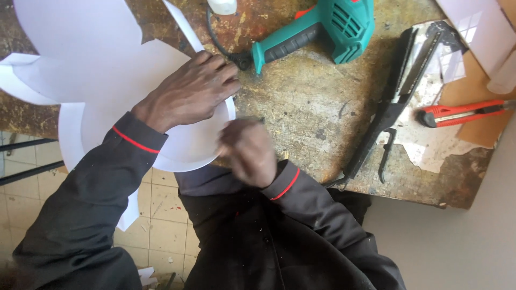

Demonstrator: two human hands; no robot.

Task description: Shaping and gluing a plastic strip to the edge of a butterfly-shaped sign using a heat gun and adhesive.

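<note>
Scarred and stained, the wooden counter [301, 115] fills most of the view, with pale floor tiles [161, 220] showing beneath its near edge at 7 o'clock. At 10 o'clock a large white sheet [80, 64] cut into rounded lobes lies across the counter and overhangs its edge. The left hand [191, 91] lies palm down on the sheet's round lobe, fingers [217, 72] spread flat and released, pressing the sheet to the wood. Just to the right, near the centre, the right hand [250, 153] sits at the lobe's rim at 6 o'clock; it is blurred, its fingers look curled inward, and I cannot tell whether they grasp anything. Both arms wear dark sleeves with a thin red stripe at the cuff.

At 12 o'clock a teal power tool [322, 29] with a black grip lies on its side, its black cord [223, 45] looping toward the left hand, and a small white bottle [222, 5] stands at the top edge. At 2 o'clock long black shears [392, 102] rest on a torn scrap of shiny foil [430, 145]. At 3 o'clock a red utility knife [462, 113] lies on a piece of brown cardboard [473, 96], well apart from both hands.
</note>
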